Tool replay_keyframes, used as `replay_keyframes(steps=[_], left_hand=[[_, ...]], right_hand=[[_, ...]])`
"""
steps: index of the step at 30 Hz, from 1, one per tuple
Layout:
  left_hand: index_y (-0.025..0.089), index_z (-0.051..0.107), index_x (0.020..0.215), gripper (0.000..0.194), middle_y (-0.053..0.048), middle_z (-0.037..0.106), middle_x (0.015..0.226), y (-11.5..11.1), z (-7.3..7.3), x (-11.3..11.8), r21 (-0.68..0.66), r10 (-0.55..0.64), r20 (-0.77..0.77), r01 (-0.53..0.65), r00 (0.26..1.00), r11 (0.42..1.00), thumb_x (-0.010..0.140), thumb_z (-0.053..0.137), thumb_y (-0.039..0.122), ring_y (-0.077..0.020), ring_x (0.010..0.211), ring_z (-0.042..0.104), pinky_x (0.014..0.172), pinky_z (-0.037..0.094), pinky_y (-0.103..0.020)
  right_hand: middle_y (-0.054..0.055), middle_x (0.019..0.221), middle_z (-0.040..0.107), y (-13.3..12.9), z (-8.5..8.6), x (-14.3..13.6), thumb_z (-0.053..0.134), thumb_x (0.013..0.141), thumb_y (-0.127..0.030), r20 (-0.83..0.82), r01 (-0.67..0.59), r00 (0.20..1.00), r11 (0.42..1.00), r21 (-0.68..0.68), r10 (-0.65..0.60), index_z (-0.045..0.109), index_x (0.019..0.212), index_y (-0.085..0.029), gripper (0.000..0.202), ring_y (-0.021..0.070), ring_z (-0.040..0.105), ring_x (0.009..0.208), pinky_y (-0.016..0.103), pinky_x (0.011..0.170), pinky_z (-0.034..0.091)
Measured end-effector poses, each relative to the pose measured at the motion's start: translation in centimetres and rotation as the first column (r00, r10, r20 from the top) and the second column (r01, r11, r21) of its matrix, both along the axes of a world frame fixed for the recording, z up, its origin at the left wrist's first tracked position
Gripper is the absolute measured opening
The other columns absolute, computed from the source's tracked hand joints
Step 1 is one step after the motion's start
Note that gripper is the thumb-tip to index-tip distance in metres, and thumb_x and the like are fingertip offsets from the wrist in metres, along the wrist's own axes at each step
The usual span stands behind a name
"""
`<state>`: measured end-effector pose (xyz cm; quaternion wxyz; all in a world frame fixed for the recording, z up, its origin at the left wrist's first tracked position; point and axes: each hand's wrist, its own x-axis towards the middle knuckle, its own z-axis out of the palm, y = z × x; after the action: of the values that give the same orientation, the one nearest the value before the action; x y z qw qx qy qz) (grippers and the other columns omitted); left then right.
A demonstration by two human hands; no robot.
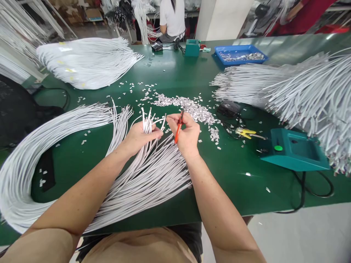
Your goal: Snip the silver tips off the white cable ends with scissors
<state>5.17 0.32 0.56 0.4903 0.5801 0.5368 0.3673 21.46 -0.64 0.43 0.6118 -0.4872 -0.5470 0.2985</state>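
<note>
My left hand is closed around a small bunch of white cables, whose ends stick up above the fingers. Just to its right, my right hand holds a tool with orange-red handles in the palm. The thumb and forefinger of that hand are at the tip of one cable; whether they pinch it is hard to tell. A long bundle of white cables curves round from the left and fans out beneath both hands. Small silvery pieces lie scattered just beyond my hands.
More white cable bundles lie at the back left and right. A blue tray holds small pieces. On the right are a teal device, yellow-handled pliers and a black box. Two people are beyond the green table.
</note>
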Motion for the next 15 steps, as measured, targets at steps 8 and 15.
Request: replay_keyframes(steps=[8, 15], left_hand=[[0.021, 0.048, 0.067, 0.034, 0.0, 0.065, 0.066, 0.0, 0.1, 0.1, -0.053, 0.0, 0.116, 0.006, 0.993, 0.999, 0.065, 0.08, 0.032, -0.0195, 0.068, 0.067, 0.073, 0.054, -0.037], [0.018, 0.053, 0.069, 0.033, -0.008, 0.074, 0.091, 0.5, 0.0, -0.3, -0.173, 0.03, 0.2, 0.005, 0.979, 0.985, 0.066, 0.081, 0.035, -0.0227, 0.092, 0.07, 0.066, 0.051, -0.028]], right_hand=[[0.0, 0.078, 0.061, 0.2, 0.0, -0.1, 0.067, 0.079, -0.033, -0.024, -0.006, 1.0, 0.999, -0.045, 0.005, 0.071, 0.082, -0.025, 0.01, 0.0156, 0.056, 0.076, 0.033, 0.077, 0.045], [0.0, 0.074, 0.062, -0.1, 0.0, -0.3, 0.07, 0.077, -0.032, -0.022, 0.02, 1.0, 1.0, 0.003, -0.02, 0.07, 0.073, -0.025, 0.008, 0.0159, 0.056, 0.076, 0.032, 0.077, 0.046]])
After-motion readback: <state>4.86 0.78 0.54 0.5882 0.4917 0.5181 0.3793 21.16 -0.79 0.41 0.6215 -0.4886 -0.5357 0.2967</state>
